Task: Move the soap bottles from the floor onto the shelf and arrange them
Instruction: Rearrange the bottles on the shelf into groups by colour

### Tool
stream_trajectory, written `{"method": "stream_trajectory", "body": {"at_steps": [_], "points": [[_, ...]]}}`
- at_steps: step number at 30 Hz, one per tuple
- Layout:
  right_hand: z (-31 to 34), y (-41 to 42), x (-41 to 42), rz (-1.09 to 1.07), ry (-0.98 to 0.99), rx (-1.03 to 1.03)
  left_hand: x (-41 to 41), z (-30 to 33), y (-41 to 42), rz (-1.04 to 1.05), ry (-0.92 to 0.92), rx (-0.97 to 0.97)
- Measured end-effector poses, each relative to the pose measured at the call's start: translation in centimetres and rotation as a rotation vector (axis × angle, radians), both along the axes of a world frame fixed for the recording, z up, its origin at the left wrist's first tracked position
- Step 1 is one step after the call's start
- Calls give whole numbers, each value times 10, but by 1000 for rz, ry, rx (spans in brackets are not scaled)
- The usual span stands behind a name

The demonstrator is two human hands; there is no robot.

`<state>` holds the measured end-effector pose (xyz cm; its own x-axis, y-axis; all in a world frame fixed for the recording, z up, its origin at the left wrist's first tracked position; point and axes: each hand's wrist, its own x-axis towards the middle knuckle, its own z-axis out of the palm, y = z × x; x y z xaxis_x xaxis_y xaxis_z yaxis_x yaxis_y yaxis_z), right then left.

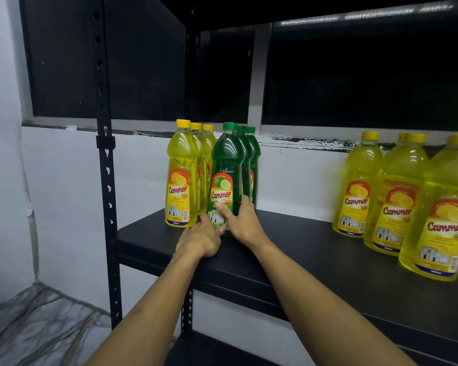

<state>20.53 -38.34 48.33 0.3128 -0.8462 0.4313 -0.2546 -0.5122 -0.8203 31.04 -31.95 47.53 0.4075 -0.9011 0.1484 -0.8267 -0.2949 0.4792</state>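
- My right hand (242, 220) is wrapped around the lower part of the front green plastic soap bottle with a green cap (225, 178), thumb across its label and fingers curled round its right side.
- My left hand (200, 237) rests on the black metal shelf board (288, 249), its fingers reaching to the foot of that same green bottle; whether they curl round it or only touch it I cannot tell.
- The green bottle stands upright on the shelf, heading a row of two more green bottles (250, 159) lined up behind it.
- Just to its left stands a row of three yellow plastic soap bottles with yellow caps (181, 175), the front one touching or nearly touching the green one.
- Well apart, at the right end of the same shelf, a group of larger-looking yellow bottles (399, 199) stands upright near the front edge.
- The shelf's black perforated upright post (107, 180) rises at the left, against a white wall (64, 194).
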Motion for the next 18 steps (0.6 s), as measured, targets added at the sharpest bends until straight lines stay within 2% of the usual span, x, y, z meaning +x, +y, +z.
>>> {"method": "stream_trajectory", "body": {"at_steps": [12, 18], "points": [[-25, -32, -2, 75, -8, 67, -13, 7, 14, 17, -27, -5], [0, 25, -24, -40, 216, 26, -9, 7, 21, 15, 20, -34]]}}
